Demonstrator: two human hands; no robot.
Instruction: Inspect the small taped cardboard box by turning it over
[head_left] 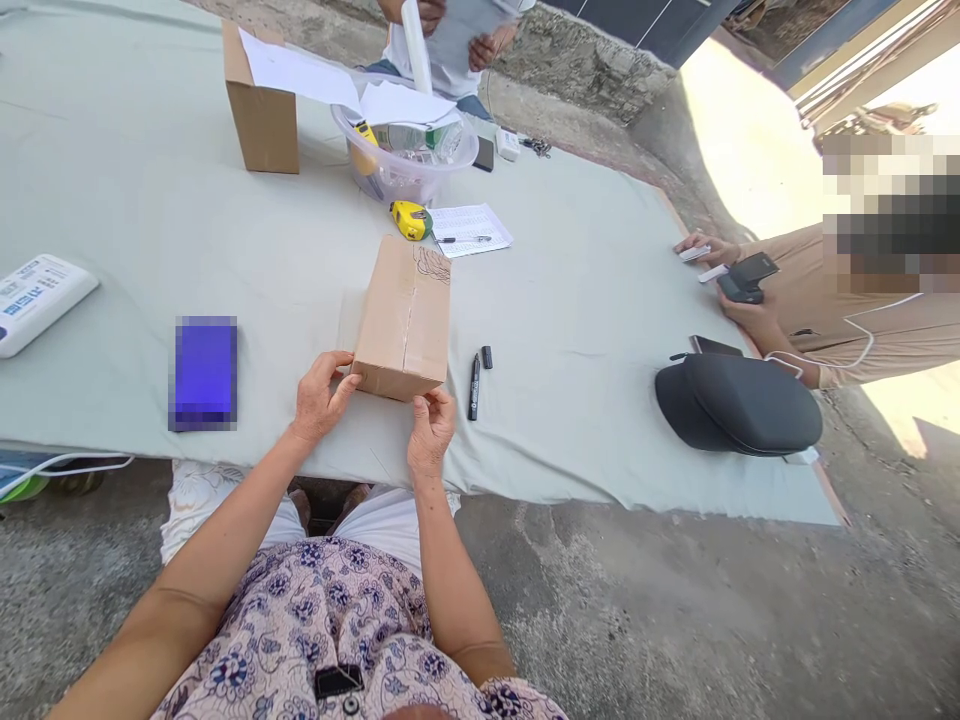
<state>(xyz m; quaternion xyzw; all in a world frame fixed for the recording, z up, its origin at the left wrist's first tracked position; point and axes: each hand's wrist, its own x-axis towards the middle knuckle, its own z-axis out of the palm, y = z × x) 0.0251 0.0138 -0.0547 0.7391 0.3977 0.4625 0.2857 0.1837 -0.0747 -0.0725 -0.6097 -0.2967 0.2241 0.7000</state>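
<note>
A closed cardboard box point(396, 320) stands on the cloth-covered table in front of me, with dark scribbled lines on its far right top corner. My left hand point(322, 398) grips its near left corner, fingers along the side. At the near right bottom corner, my right hand point(433, 425) pinches the box's edge. Just right of the box lies an uncapped black marker point(474, 388), its cap point(487, 357) apart from it. A yellow tape measure point(411, 220) and a printed sheet point(472, 230) with a pen on it lie beyond the box.
A clear plastic tub point(405, 180) holds bottles and papers, beside another cardboard box point(262, 125). A blurred purple item point(204, 375) and a white device point(45, 300) lie left. At right sits a black case point(739, 405). Two other people are at the table's far and right sides.
</note>
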